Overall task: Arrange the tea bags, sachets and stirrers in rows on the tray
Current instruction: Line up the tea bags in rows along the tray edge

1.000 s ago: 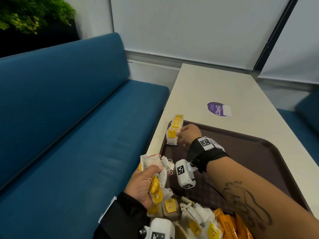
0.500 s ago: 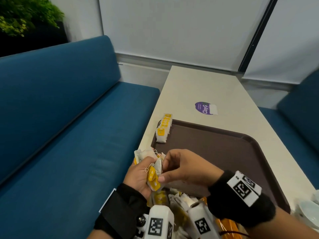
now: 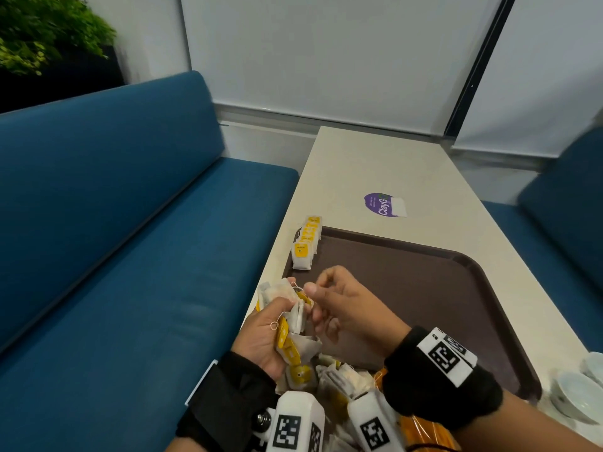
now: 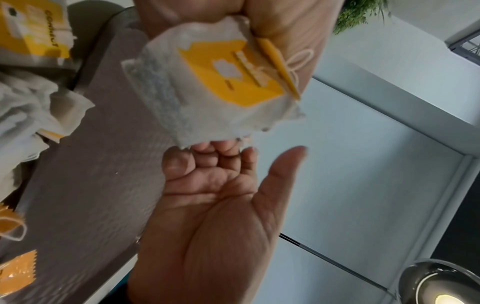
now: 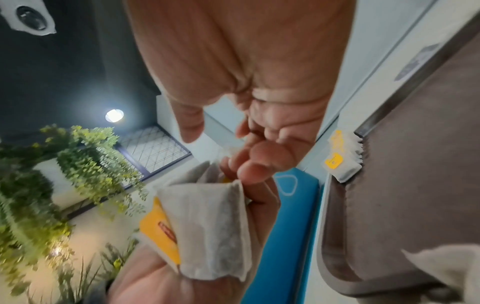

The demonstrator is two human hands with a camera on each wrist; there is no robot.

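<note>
My left hand (image 3: 261, 340) grips a bunch of white tea bags with yellow tags (image 3: 298, 318) over the near left edge of the brown tray (image 3: 424, 288). The right hand (image 3: 346, 314) is at the bunch, its curled fingertips (image 5: 259, 162) touching a bag's edge (image 5: 213, 226) while the thumb (image 4: 285, 160) stands apart. A short row of tea bags (image 3: 305, 246) lies along the tray's far left corner. Loose tea bags (image 3: 339, 376) and orange sachets (image 3: 424, 429) are heaped at the tray's near end. No stirrers show.
The tray lies on a pale table (image 3: 375, 164) with a purple sticker (image 3: 381, 203) beyond it. White bowls (image 3: 577, 396) sit at the near right. A blue bench (image 3: 130, 256) runs along the table's left side.
The right hand has left the tea bag row at the far left corner and come back to the bunch held in the left hand.
</note>
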